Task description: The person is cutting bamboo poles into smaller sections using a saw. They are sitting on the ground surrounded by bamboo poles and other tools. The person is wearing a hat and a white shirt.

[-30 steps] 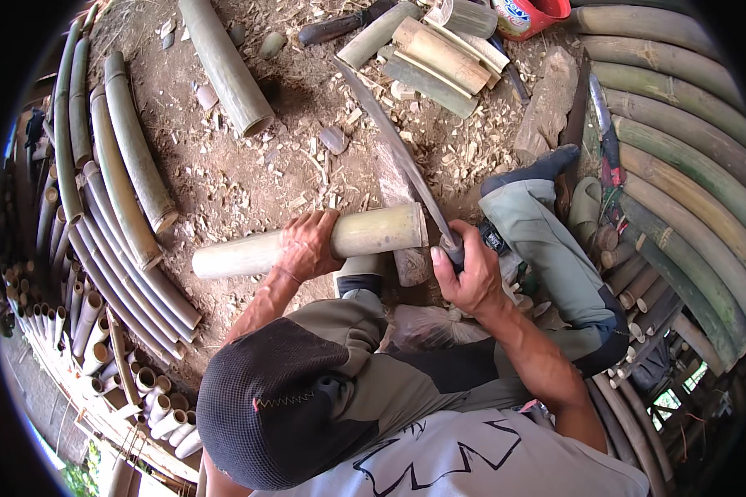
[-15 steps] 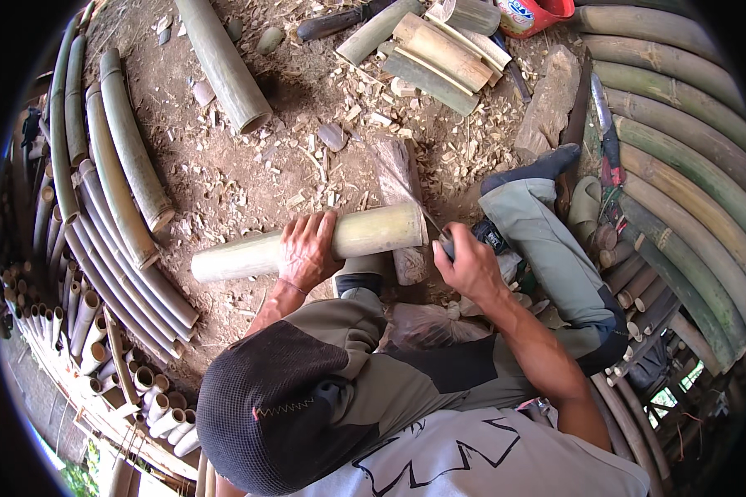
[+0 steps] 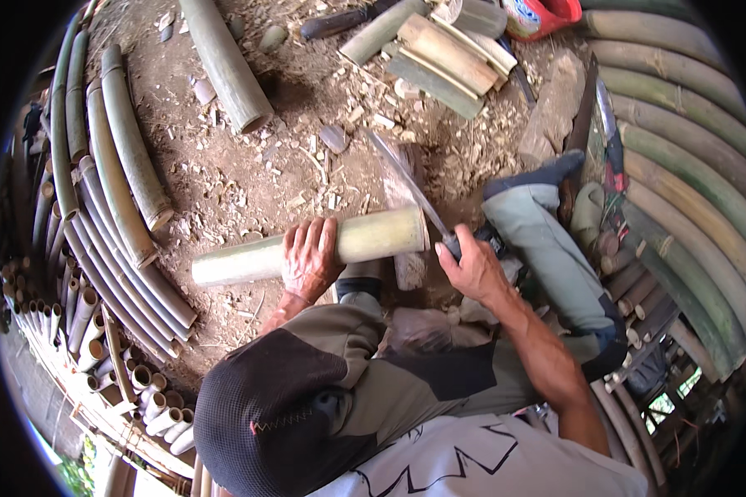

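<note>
A cut bamboo tube (image 3: 381,233) lies slantwise before me, its right end over a wooden block (image 3: 410,271). My left hand (image 3: 310,258) is wrapped over the tube near its middle and presses down on it. Beyond the tube's right end, my right hand (image 3: 475,267) grips the dark handle of a long-bladed knife (image 3: 413,189). The blade slants away to the upper left, just past the tube's cut end; whether it touches the rim I cannot tell.
Split bamboo pieces (image 3: 448,62) lie at the far side, by a red container (image 3: 551,18). A bamboo tube (image 3: 228,70) rests on the chip-strewn ground. Bamboo poles (image 3: 680,137) line the right, with a red-handled tool (image 3: 612,153) beside them. More poles (image 3: 124,199) lie left.
The knife has turned, so its blade shows broader and its tip farther out. My right hand has shifted slightly right and nearer me. The left hand keeps its hold on the bamboo tube.
</note>
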Demonstrator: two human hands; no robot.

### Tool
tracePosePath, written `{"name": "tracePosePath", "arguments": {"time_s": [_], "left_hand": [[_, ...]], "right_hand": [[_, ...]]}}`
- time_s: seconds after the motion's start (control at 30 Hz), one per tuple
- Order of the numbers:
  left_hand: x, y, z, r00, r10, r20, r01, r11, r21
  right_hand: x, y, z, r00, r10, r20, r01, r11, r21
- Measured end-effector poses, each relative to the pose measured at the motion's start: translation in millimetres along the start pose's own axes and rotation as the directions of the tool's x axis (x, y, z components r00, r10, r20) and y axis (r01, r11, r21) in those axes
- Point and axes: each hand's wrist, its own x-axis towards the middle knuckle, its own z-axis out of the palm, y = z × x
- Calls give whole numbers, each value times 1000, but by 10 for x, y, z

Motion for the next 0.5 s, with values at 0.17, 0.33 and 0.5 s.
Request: {"name": "tracePosePath", "arguments": {"time_s": [0.17, 0.33, 0.5], "left_hand": [[-15, -67, 72, 999, -39, 14, 38, 998, 46], [62, -41, 41, 1000, -23, 7, 23, 999, 34], [39, -39, 7, 999, -42, 23, 42, 999, 5]], "right_hand": [[3, -293, -9, 844, -385, -374, 451, 886, 105], [105, 93, 66, 995, -78, -63, 71, 992, -108], [-5, -394, -64, 884, -329, -332, 377, 922, 90]]}}
